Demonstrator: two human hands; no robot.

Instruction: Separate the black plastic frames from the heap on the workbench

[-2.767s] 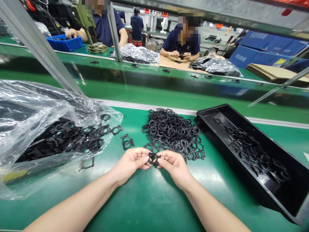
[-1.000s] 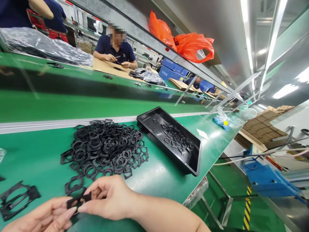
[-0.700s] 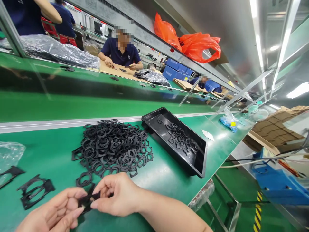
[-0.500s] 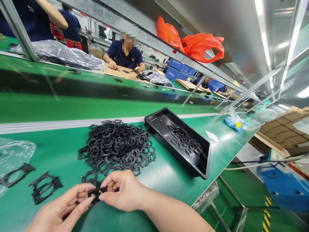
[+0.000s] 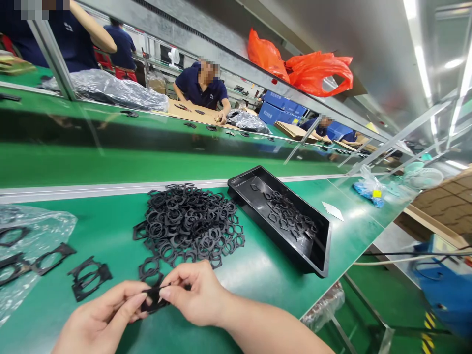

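Between my fingertips, low over the green bench, is a small black plastic frame (image 5: 154, 299). My left hand (image 5: 106, 312) pinches its left end, with the thumb on top. My right hand (image 5: 201, 295) grips the right end between thumb and fingers, which hide part of it. Just beyond my hands lies a heap of black ring-shaped plastic frames (image 5: 188, 221). To its right a black tray (image 5: 254, 199) holds more small black frames (image 5: 289, 214). Larger black frames (image 5: 88, 278) lie to the left of my left hand, some on a clear plastic sheet (image 5: 55, 223).
A white card (image 5: 332, 211) lies right of the tray, and a clear bag of blue pieces (image 5: 368, 191) farther off. Beyond the metal rail (image 5: 106, 189) runs a green belt, with co-workers (image 5: 202, 86) seated behind it. Red plastic bags (image 5: 319, 73) sit on the shelf above.
The whole view has shifted, so the bench things appear farther right. Both hands still hold the small frame, now turned flatter, with my right thumb on top of it.
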